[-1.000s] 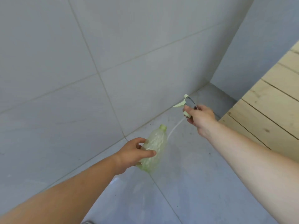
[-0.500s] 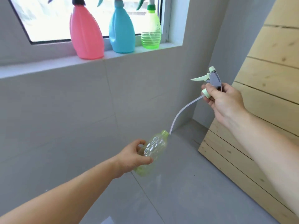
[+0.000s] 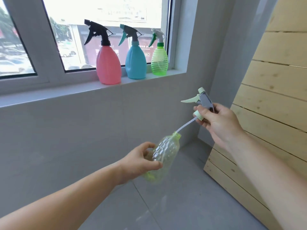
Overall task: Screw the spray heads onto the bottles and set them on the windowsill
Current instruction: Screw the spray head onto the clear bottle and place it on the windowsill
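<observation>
Above and beyond both hands, a windowsill (image 3: 69, 93) carrying capped pink (image 3: 108, 65), blue (image 3: 135, 63) and green (image 3: 159, 63) bottles. Right of the right hand, wooden planks (image 3: 272, 90). In the left hand (image 3: 138, 161), gripped and tilted, a clear green bottle (image 3: 160, 156). In the right hand (image 3: 217, 120), pinched, a spray head (image 3: 201, 101), its tube (image 3: 186, 124) entering the neck.

Grey tiled walls (image 3: 83, 138) met a grey floor (image 3: 182, 205); daylight came through a white-framed window (image 3: 38, 47), and pale wooden planks (image 3: 274, 97) leaned rightward.
</observation>
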`<state>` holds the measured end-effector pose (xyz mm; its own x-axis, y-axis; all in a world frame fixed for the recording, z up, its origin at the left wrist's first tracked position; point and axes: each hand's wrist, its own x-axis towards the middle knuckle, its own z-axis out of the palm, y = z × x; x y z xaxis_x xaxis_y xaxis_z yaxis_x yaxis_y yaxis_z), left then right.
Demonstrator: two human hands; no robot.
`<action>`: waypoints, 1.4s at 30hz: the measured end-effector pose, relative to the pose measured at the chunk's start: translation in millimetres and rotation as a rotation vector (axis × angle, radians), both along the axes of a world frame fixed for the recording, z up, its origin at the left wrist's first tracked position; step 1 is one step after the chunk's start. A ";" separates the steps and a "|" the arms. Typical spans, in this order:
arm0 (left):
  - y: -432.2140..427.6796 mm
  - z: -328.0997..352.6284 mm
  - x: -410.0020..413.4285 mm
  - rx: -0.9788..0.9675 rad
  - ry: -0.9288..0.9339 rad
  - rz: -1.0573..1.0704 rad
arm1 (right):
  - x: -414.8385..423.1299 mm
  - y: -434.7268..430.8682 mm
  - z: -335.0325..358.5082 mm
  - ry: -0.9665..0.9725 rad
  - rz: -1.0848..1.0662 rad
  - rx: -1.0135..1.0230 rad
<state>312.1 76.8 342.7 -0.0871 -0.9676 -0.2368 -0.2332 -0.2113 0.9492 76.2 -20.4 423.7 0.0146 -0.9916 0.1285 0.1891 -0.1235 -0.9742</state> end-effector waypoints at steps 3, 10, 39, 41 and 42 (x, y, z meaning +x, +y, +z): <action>1.0 14.6 0.7 -0.023 0.026 -0.049 | 9.2 10.5 -14.6 0.080 0.131 0.035; 4.6 10.6 7.9 0.022 -0.012 -0.122 | 10.9 18.8 -26.0 0.268 0.241 -0.013; 6.6 21.4 0.7 0.094 0.223 -0.136 | -2.5 0.1 -38.0 0.295 0.544 -0.045; 6.7 18.5 1.3 0.135 0.295 -0.137 | -2.5 0.7 -37.1 0.264 0.560 -0.039; 6.3 16.5 1.6 0.157 0.330 -0.140 | -2.6 0.8 -36.8 0.237 0.566 -0.033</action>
